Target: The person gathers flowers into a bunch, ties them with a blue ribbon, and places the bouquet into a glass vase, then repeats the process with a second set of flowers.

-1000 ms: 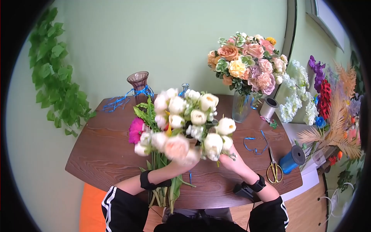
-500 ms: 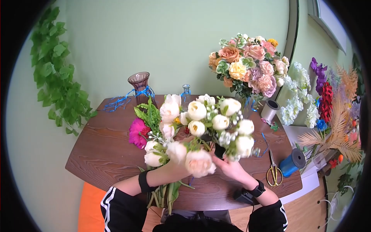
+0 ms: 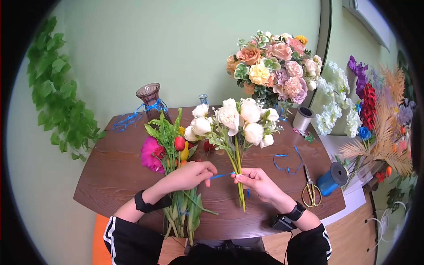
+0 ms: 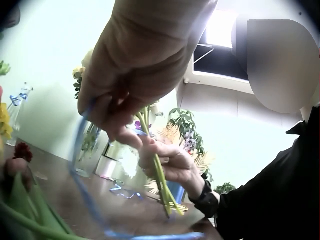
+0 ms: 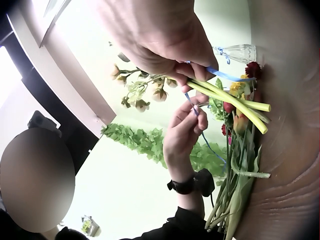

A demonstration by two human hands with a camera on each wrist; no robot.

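Observation:
Upright over the table, a bunch of white flowers [image 3: 247, 121] has its yellow-green stems [image 5: 240, 105] pinched by my right hand [image 3: 258, 182]. Blue ribbon [image 3: 221, 176] crosses the stems at the right fingertips and runs left to my left hand [image 3: 192, 175], which pinches it. In the left wrist view, a loose length of ribbon [image 4: 82, 185] hangs from the left fingers. Beneath the left forearm lies a second bunch [image 3: 181, 207] of green stems with a red tulip [image 3: 179, 143], a magenta flower [image 3: 152, 153] and fern leaves [image 3: 165, 132].
Gold-handled scissors [image 3: 312, 194] lie at the right beside a blue ribbon spool [image 3: 331, 180]. A ribbon loop [image 3: 287, 165] and a white spool [image 3: 303, 119] are farther back. Behind stand a purple vase [image 3: 149, 95], a small bottle [image 3: 202, 99] and a large bouquet [image 3: 278, 66].
The white flowers turned from facing me to standing upright, their stems now visible. My left hand moved out from under the blooms and holds ribbon drawn out to the left.

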